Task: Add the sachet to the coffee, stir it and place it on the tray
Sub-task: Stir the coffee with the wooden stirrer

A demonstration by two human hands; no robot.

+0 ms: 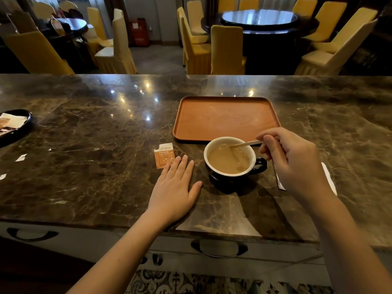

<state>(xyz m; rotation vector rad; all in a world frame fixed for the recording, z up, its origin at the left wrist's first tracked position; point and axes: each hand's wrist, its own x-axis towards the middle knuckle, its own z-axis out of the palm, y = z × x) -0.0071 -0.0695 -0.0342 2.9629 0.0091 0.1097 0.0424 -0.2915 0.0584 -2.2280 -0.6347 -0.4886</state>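
Observation:
A black cup (231,160) with a white inside holds pale milky coffee and stands on the marble counter, just in front of the orange tray (224,117). My right hand (297,164) pinches a thin wooden stir stick (246,143) whose tip dips into the coffee. My left hand (176,185) lies flat on the counter to the left of the cup, fingers apart, holding nothing. A torn orange and white sachet (164,155) lies on the counter just beyond my left fingertips.
A white paper wrapper (329,179) lies under my right hand. A black dish (16,124) with packets sits at the far left edge. Small paper scraps (21,157) dot the left counter. Drawer handles (218,248) run below the front edge. Yellow-covered chairs stand beyond the counter.

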